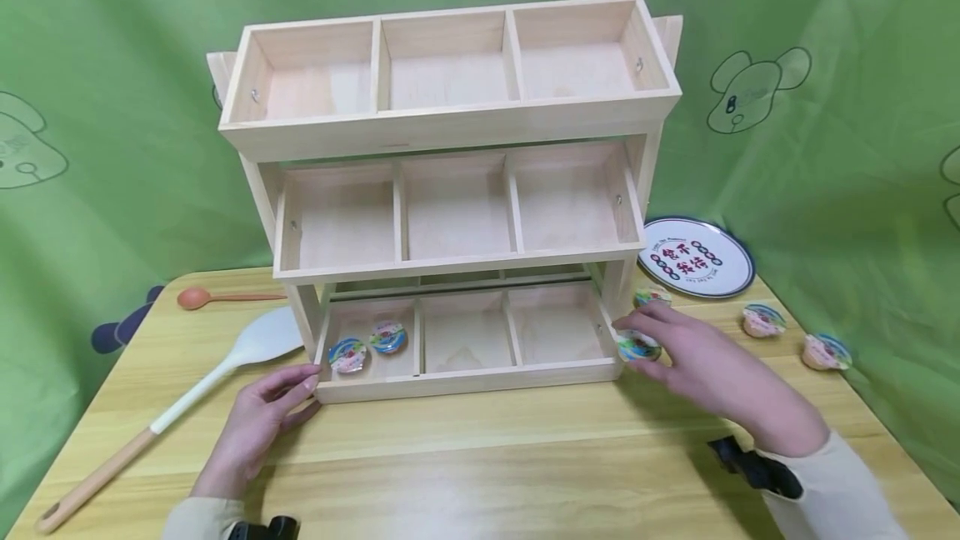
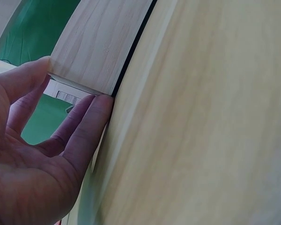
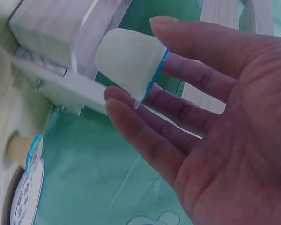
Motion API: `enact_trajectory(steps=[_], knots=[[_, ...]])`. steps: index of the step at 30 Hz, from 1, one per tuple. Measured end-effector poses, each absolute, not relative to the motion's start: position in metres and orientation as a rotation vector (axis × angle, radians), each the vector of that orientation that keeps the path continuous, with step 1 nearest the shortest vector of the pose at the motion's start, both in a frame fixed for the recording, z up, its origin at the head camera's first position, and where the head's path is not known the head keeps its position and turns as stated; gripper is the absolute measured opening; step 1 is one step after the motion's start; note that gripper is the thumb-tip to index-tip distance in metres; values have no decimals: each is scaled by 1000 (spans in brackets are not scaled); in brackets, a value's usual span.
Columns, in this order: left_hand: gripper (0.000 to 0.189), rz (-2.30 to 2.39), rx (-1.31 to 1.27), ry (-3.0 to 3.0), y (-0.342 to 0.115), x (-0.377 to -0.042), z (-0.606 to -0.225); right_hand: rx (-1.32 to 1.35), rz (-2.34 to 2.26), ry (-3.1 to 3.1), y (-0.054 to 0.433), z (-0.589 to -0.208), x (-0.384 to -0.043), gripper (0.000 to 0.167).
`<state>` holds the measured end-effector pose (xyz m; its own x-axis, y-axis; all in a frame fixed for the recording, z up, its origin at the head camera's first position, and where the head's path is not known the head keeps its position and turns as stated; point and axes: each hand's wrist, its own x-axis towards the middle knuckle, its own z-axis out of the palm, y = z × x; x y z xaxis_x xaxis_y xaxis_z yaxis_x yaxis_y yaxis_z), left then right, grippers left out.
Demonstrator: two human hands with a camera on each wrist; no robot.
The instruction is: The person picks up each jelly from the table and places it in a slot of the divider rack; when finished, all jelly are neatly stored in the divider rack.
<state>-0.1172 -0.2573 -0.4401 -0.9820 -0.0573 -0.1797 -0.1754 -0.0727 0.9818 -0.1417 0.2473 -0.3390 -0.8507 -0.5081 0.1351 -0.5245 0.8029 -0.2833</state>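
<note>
My right hand (image 1: 697,361) holds a jelly cup (image 1: 639,347) with a blue-rimmed printed lid, just outside the right end of the wooden rack's bottom tray (image 1: 465,380). In the right wrist view this cup (image 3: 127,63) shows its pale body between thumb and fingers. At the tray's front left corner, my left hand (image 1: 262,415) grips the wood; in the left wrist view, thumb and fingertips span the end of the front board (image 2: 100,42). Two jelly cups, one (image 1: 347,355) beside the other (image 1: 387,337), lie in the bottom tray's left compartment.
Past my right hand, another jelly cup (image 1: 653,297) stands near a printed white plate (image 1: 697,257). Two more cups, one (image 1: 763,321) left of the other (image 1: 827,352), stand at the table's right. A white spatula (image 1: 262,336) and an orange spoon (image 1: 197,298) lie left.
</note>
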Motion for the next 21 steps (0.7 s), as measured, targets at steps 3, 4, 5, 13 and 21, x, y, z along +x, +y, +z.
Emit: enact_trajectory(steps=[3, 4, 5, 13, 21], knots=[[35, 2226, -271, 2082, -258, -117, -440, 857, 483, -2938, 240, -339, -143, 44], [35, 2225, -271, 2083, -258, -117, -440, 864, 487, -2938, 237, -339, -143, 45], [36, 2225, -271, 2082, -258, -117, -440, 871, 487, -2936, 235, -340, -143, 44], [36, 2219, -276, 2088, -257, -117, -441, 941, 495, -2909, 221, -342, -149, 44], [35, 2218, -285, 2093, -256, -117, -440, 998, 465, -2858, 206, -343, -155, 41]])
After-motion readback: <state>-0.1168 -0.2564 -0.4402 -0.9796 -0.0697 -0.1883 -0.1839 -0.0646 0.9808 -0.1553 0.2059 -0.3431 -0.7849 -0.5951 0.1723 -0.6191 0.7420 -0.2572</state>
